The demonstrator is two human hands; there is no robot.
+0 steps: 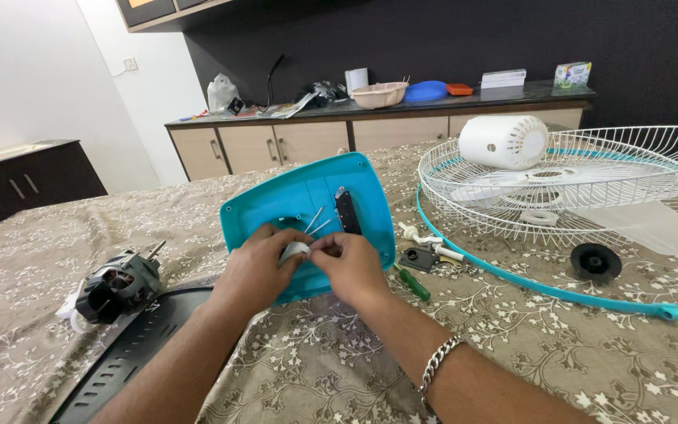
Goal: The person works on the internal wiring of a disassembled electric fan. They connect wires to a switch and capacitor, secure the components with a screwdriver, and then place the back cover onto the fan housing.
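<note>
Both my left hand (256, 259) and right hand (351, 267) pinch the small white part (295, 250) over the turquoise fan base (308, 196); next I'd judge careful fingertip seating, the green screwdriver (413, 284) lying just right.

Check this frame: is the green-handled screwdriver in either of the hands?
No, the green-handled screwdriver lies on the cloth beside the right hand, untouched.

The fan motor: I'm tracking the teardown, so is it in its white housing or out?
Out. The bare motor lies on the patterned cloth, apart from the white housing on the wire guard.
</note>
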